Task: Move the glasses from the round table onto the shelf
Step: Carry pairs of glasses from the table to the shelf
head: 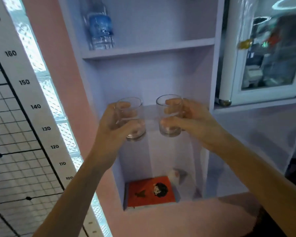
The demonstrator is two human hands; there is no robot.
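Left hand (108, 129), fingers (112, 107) round left glass (135, 133); right hand (196, 124) round right glass (169, 131); lilac shelf (149, 53) beyond.

We log two colourless, see-through tumblers: left clear glass tumbler (132, 105) and right clear glass tumbler (169, 130). The pale lilac boxy shelf unit (149, 52) sits beside a plain pink wall panel (58, 65). The clear ribbed plastic bottle (101, 29) has a blue label. On the flat orange-red book (150, 190) we see a dark-haired cartoon head. White height-chart strip (24, 82): black numerals. Black wire grid (10, 134): squares over white. Glass-block strip (50, 100): diamond texture. White-framed glass-door fridge (229, 65), gold knob (244, 43).
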